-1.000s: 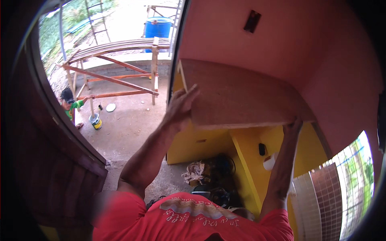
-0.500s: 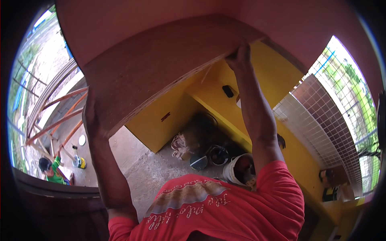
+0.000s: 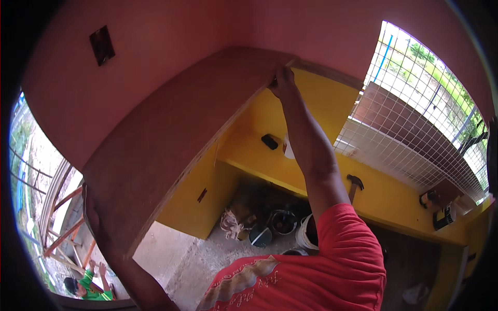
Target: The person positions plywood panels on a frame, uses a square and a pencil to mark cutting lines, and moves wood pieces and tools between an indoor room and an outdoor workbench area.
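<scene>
Against the pink wall [image 3: 171, 46] in the head view, a long reddish-brown board [image 3: 176, 124] is slanting from lower left to upper right, the person's two hands holding apart at its ends. At the board's left end, the left hand [image 3: 93, 215] is pressing along the edge; its fingers are lying in shadow, so I cannot tell whether they are curling around it. Near the board's right end, the right hand [image 3: 283, 83] is gripping the front edge. Below the board's right part, a yellow ledge [image 3: 254, 167] is bearing a small black object [image 3: 269, 141] and, farther right of the board, a hammer [image 3: 355, 182]. Below the board's front edge, a crumpled cloth [image 3: 231, 224] and a white bucket [image 3: 306, 233] are resting on the floor [image 3: 179, 259]. Beyond the board's left end, another person in green [image 3: 98, 293] is raising both hands.
</scene>
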The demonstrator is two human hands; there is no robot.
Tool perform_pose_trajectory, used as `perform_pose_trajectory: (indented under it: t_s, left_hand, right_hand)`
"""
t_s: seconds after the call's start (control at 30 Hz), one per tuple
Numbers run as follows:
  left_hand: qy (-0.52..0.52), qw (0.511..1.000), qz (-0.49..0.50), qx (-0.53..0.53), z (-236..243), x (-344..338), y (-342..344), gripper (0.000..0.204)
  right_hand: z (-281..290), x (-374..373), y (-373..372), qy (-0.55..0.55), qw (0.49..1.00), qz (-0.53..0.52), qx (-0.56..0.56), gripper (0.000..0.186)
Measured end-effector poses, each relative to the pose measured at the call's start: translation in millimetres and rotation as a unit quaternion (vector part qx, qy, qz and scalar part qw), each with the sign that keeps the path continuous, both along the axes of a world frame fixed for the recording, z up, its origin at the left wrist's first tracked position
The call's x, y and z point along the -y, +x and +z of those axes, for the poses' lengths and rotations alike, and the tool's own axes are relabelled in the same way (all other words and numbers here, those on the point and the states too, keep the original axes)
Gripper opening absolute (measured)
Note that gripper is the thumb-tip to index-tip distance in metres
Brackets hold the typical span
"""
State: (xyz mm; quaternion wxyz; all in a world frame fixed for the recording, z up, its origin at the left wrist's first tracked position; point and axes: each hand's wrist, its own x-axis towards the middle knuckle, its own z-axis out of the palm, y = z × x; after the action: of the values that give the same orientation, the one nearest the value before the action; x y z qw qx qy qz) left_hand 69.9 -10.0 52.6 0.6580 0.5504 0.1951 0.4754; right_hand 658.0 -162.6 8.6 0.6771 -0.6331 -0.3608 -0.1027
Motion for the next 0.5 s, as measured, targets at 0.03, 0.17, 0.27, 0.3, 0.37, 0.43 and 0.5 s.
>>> perform_pose_trajectory:
  t_s: [0.03, 0.17, 0.27, 0.3, 0.37, 0.43, 0.5]
  left_hand:
    - [-0.002, 1.000, 0.003, -0.006, 2.4, -1.1, 3.8, 0.055]
    - [-0.010, 0.999, 0.031, -0.014, 8.4, -3.2, 4.3, 0.054]
    - [-0.022, 0.999, 0.031, -0.013, 6.0, -5.0, 11.6, 0.054]
    - [-0.021, 0.999, 0.025, -0.011, 7.5, -7.7, 18.9, 0.054]
    - [-0.026, 0.999, 0.025, -0.016, 6.4, -5.9, 23.8, 0.054]
    - [-0.026, 0.996, 0.080, -0.024, 12.6, 9.6, -6.5, 0.053]
    - [-0.038, 0.996, 0.080, -0.021, 8.5, 11.2, -2.7, 0.053]
  right_hand:
    - [-12.8, -6.4, 25.1, -0.145, 0.973, -0.086, 0.155, 0.032]
    - [-46.5, -53.3, 83.2, -0.201, 0.944, -0.167, 0.201, 0.025]
    - [-59.9, -45.5, 108.7, 0.229, 0.966, 0.119, -0.013, 0.015]
    - [-59.8, -37.9, 115.9, 0.178, 0.976, 0.024, 0.121, 0.024]
    - [-60.2, -28.6, 100.9, 0.117, 0.960, -0.067, 0.243, 0.032]
    - [-22.1, -50.6, 20.5, 0.214, 0.965, 0.128, -0.076, 0.046]
    - [23.1, -2.9, -20.9, 0.223, 0.926, 0.175, -0.250, 0.056]
